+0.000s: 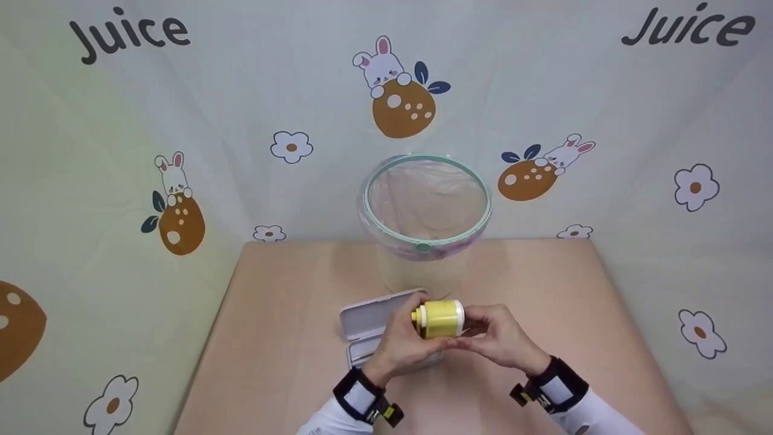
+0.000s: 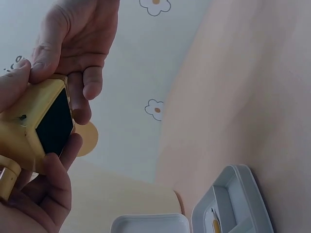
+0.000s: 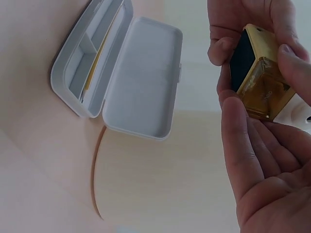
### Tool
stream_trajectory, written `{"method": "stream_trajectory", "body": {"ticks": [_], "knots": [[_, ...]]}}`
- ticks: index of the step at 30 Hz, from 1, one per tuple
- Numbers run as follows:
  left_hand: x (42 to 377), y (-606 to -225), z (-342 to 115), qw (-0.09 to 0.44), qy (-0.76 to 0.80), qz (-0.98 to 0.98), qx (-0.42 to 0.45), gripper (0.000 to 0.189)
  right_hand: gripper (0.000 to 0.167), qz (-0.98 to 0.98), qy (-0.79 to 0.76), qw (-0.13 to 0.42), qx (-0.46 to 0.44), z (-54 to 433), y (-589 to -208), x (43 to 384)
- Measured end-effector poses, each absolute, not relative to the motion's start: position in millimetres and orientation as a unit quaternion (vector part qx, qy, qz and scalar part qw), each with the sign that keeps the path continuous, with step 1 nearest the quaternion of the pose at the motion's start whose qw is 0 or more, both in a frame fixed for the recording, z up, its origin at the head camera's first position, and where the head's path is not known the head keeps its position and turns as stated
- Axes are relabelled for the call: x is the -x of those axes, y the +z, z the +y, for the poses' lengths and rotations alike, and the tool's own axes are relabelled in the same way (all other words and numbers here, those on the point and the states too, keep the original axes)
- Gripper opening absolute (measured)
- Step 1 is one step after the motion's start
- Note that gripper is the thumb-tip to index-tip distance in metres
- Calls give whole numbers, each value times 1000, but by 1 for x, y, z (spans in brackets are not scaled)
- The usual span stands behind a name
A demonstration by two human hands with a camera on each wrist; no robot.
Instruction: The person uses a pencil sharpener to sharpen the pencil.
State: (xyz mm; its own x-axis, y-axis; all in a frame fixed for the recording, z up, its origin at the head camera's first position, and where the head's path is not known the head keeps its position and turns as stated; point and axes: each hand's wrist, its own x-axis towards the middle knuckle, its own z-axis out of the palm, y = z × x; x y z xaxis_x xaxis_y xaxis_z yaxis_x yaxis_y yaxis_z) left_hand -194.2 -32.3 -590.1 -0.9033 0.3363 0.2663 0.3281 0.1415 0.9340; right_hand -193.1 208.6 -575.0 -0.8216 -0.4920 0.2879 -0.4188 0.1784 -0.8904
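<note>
Both hands are on a small yellow pencil sharpener, held above the front of the open pencil case. My left hand grips its body from the left, beside the yellow knob on that end. On the other side, my right hand holds the end with the white rim, fingers bent against it. The left wrist view shows the dark flat underside of the sharpener. A see-through amber part of the sharpener faces the right hand in the right wrist view.
Behind the hands stands a pale bin lined with a clear bag under a green ring. A yellow pencil lies in the grey case's tray. Printed cloth walls the table at the back and sides.
</note>
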Motion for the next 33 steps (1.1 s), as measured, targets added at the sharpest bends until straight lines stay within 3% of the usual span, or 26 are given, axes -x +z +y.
{"method": "stream_trajectory", "body": {"ticks": [12,33], "knots": [[194,-591,-34,11,618,753,-223,65,21,785,-535,36,310,211,-575,194],[191,-597,-34,13,641,738,-211,63,31,791,-530,37,304,213,-581,197]]}}
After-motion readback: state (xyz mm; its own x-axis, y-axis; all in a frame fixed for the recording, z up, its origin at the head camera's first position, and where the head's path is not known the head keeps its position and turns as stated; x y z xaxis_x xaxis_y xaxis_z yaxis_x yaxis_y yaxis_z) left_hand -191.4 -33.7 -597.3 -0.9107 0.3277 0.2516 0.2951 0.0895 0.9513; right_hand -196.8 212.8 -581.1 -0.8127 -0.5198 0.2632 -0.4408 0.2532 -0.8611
